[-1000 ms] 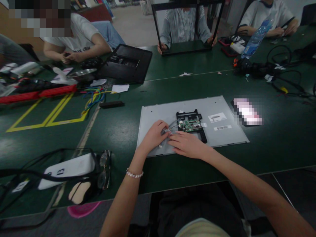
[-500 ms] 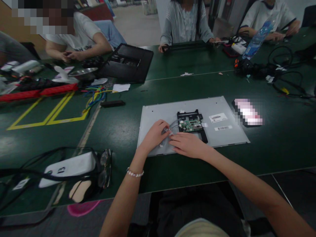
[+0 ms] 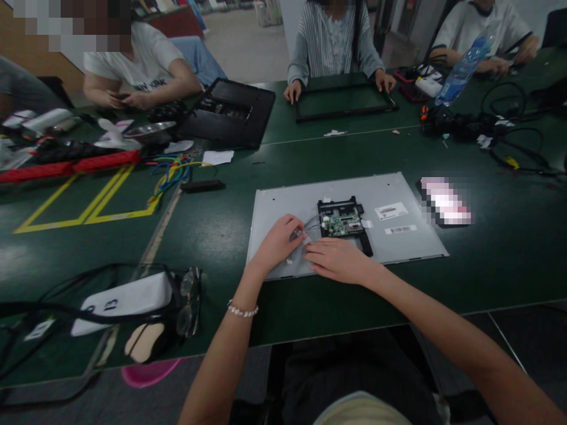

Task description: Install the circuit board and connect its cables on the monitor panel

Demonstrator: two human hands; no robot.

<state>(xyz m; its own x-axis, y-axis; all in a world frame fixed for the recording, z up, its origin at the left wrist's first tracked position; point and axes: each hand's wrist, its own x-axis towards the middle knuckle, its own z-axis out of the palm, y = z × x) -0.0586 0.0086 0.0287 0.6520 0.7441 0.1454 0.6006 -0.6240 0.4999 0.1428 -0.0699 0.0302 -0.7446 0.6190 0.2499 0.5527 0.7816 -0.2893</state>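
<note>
A flat silver display panel (image 3: 287,203) lies back side up on the green table. Near its middle sits a black plastic bracket (image 3: 365,243) holding a green circuit board (image 3: 343,225). Thin grey cables (image 3: 313,223) run leftward from the board to my hands. My left hand (image 3: 279,239), wearing a beaded bracelet (image 3: 243,310) at the wrist, is closed with its fingertips pinching the cable. Beside it, my right hand (image 3: 339,260) rests low over the panel, fingers together and tips on the same cable; the exact contact is partly hidden.
A phone (image 3: 445,200) lies right of the panel. Glasses (image 3: 188,301), a white case (image 3: 124,304) and black cords are at the near left. Across the table a co-worker's hands hold a black frame (image 3: 349,112). A black monitor cover (image 3: 234,112) and a bottle (image 3: 463,71) stand farther back.
Across the table, the co-worker has lowered the black frame flat onto the tabletop. My own hands, the cable and the panel stay almost where they were.
</note>
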